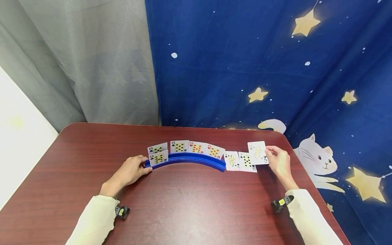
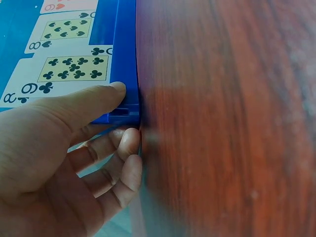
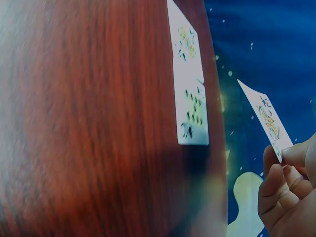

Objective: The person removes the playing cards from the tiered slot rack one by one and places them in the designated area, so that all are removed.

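Observation:
My left hand (image 1: pixel 131 170) grips the left end of a curved blue card holder (image 1: pixel 190 157), thumb (image 2: pixel 106 96) laid along its front and the other fingers bent at its end. Just beside that thumb, a nine of clubs (image 2: pixel 74 69) stands in the holder in front of an eight of clubs (image 1: pixel 154 148). Farther along its curve stand an eight of spades (image 1: pixel 179 146) and two red cards, one of hearts (image 1: pixel 196 147). On the right, my right hand (image 1: pixel 279 162) pinches a queen of clubs (image 1: pixel 258 152) by its edge, tilted above the table.
Two cards lie face up at the holder's right end: a face card (image 1: pixel 232 160) and a black number card (image 1: pixel 246 161), the latter partly overlapped by the held queen in the head view. The brown table (image 1: pixel 190 204) ends at a blue curtain (image 1: pixel 214 68) behind.

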The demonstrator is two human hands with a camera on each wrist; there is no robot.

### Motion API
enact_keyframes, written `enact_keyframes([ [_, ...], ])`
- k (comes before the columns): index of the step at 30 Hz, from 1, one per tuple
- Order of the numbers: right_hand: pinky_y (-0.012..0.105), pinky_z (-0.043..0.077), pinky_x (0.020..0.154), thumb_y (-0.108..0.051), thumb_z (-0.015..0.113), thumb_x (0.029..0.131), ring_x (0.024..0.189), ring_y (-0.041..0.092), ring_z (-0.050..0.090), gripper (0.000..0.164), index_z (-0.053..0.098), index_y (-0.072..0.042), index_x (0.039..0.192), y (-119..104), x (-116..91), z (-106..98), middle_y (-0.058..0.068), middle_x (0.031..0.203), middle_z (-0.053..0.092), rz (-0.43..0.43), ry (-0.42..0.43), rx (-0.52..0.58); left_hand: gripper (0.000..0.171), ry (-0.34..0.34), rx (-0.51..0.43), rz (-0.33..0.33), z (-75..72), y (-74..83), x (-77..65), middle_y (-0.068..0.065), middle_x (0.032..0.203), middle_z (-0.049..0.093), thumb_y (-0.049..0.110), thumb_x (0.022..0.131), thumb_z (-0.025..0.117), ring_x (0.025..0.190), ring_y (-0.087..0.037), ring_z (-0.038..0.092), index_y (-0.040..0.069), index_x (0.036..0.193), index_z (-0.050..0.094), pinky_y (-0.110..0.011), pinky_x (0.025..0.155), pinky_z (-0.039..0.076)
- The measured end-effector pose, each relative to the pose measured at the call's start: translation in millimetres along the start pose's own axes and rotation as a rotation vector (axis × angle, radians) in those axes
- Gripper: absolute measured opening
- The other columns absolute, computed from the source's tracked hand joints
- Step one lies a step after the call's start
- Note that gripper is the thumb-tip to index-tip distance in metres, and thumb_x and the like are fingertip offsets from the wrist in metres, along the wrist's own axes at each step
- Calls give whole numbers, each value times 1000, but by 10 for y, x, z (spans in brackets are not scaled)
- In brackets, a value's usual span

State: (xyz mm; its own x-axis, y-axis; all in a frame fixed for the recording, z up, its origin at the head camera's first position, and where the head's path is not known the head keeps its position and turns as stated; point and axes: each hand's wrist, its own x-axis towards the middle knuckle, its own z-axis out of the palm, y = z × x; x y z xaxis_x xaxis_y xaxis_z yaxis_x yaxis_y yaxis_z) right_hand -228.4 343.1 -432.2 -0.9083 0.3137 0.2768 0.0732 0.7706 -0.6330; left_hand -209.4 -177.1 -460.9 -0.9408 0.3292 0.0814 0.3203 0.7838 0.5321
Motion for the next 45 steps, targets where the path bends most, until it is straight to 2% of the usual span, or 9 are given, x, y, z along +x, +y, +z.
enact_keyframes([
  [2, 20, 42, 54, -13, 62, 95, 55, 4, 54, 20, 73, -2, 108, 39, 1, 0, 18, 94, 74, 10, -9, -20, 21, 1, 0, 2, 1, -1, 1, -7, 92, 67, 16, 88, 74, 75, -15, 55, 1, 102, 70, -32, 67, 45],
  [8, 33, 41, 70, -13, 62, 95, 72, 18, 60, 20, 73, -2, 107, 176, 4, 12, 16, 92, 74, 7, -29, -80, 22, 0, -2, 0, 8, -5, -3, -8, 93, 67, 17, 88, 74, 76, -15, 56, 0, 103, 70, -32, 67, 46],
  [15, 40, 42, 75, -12, 61, 95, 80, 32, 65, 22, 72, 1, 109, 320, 4, -1, 20, 95, 74, 24, -50, -106, 22, 3, -5, 3, 14, -4, -3, -7, 93, 67, 17, 88, 74, 76, -15, 56, 0, 103, 70, -32, 68, 46],
  [18, 45, 43, 79, -13, 60, 95, 89, 38, 65, 23, 71, 2, 108, 367, -2, -9, 20, 97, 73, 39, -55, -120, 22, 3, -3, 3, 14, -5, -3, -7, 93, 67, 16, 88, 74, 76, -15, 56, 1, 102, 70, -32, 67, 46],
  [22, 51, 43, 79, -13, 59, 95, 91, 42, 64, 24, 71, 2, 108, 435, -19, -11, 21, 97, 72, 74, -69, -160, 22, -1, -2, 0, 12, -8, -7, -7, 92, 66, 17, 88, 74, 76, -15, 56, 0, 102, 70, -32, 67, 46],
  [34, 53, 44, 81, -14, 60, 94, 93, 43, 65, 22, 72, 0, 106, 482, -33, 15, 19, 95, 73, 56, -63, -178, 22, -2, 1, 2, 0, 6, -2, -8, 92, 66, 16, 88, 74, 75, -16, 56, 0, 102, 70, -32, 67, 46],
  [45, 55, 45, 80, -18, 60, 94, 95, 42, 65, 22, 72, -4, 106, 461, -34, 19, 17, 97, 73, 99, -75, -208, 21, -5, -5, -5, -2, 12, 3, -8, 92, 66, 15, 88, 73, 75, -15, 55, 0, 102, 70, -32, 67, 46],
])
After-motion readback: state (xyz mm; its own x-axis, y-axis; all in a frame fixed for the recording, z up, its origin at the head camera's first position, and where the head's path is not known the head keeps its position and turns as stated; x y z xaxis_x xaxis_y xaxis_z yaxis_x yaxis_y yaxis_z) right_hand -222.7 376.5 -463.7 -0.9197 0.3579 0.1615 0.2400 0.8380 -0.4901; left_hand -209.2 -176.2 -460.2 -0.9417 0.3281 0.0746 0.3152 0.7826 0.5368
